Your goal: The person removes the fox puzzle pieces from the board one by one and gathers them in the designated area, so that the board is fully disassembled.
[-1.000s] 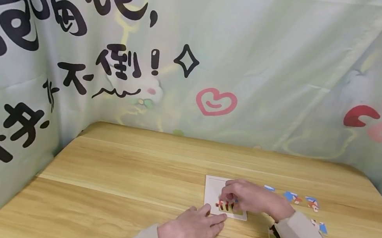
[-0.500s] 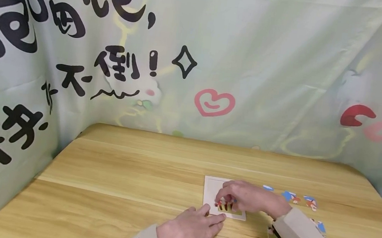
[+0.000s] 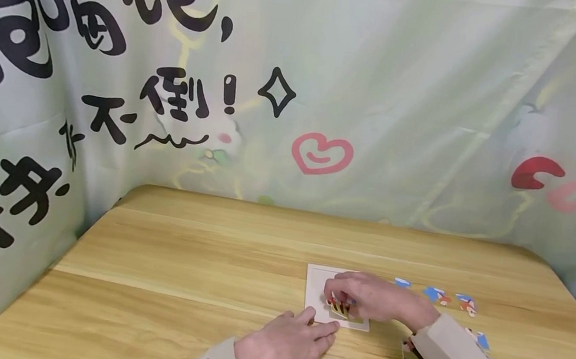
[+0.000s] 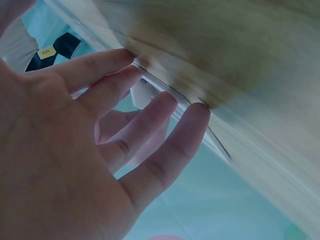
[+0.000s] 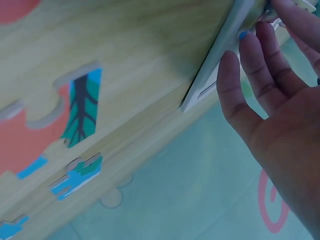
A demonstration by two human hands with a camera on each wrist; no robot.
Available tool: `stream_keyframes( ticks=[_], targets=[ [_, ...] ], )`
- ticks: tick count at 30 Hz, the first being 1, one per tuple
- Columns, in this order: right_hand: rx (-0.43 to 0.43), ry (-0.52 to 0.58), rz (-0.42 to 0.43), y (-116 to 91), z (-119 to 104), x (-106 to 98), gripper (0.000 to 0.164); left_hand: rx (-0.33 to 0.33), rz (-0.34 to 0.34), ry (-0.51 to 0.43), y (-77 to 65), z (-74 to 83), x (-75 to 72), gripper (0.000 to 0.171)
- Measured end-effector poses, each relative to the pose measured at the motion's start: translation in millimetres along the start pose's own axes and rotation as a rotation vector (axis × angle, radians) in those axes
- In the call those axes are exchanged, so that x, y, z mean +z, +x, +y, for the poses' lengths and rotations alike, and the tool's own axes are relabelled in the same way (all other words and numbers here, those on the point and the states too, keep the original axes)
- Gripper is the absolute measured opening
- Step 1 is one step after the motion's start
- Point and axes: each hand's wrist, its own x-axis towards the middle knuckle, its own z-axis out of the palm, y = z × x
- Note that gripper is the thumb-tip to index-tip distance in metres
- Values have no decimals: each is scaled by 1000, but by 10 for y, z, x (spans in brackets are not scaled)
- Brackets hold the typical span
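A white puzzle frame board (image 3: pixel 314 286) lies on the wooden table, right of the middle. Over its front part my right hand (image 3: pixel 367 296) pinches a puzzle piece (image 3: pixel 339 308) with dark stripes, red and yellow, now slightly tilted. My fingers cover part of the piece, and in the right wrist view it is mostly out of sight. My left hand (image 3: pixel 286 345) has its fingers spread, their tips touching the near edge of the board. From the left wrist view, its fingertips (image 4: pixel 200 112) meet that thin edge with nothing in their grasp.
Several loose puzzle pieces lie right of the board: a blue one (image 3: pixel 402 282), others with blue and orange (image 3: pixel 436 295), and one with a blue corner (image 3: pixel 483 341). A dark piece (image 3: pixel 413 353) sits partly under the right sleeve. A printed curtain (image 3: pixel 409 98) stands behind the table.
My right hand has shifted slightly left over the board, and the striped piece has turned and tilted. My left hand holds its place at the edge.
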Motion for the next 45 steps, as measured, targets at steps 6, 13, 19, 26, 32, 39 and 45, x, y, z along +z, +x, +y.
stream_keyframes(
  ticks=[6,13,19,26,32,39,45],
  targets=[
    [-18,30,26,-14,0,8,50,3,3,-2,0,-2,-2,83],
    [-69,21,109,-37,4,47,46,2,8,-17,1,-4,-1,83],
    [-168,80,187,-58,40,19,37,-5,12,-13,10,8,-17,84],
    [-110,145,177,-113,34,-89,33,-18,-11,-13,0,-7,-31,86],
    [-107,178,199,-249,103,-156,32,-7,-7,-32,-6,-5,-16,84],
    [-59,219,193,-427,137,-230,28,1,-10,-31,-11,-18,-1,83],
    [8,257,169,-574,166,-245,25,-1,-10,-12,-20,-12,6,84]
  ],
)
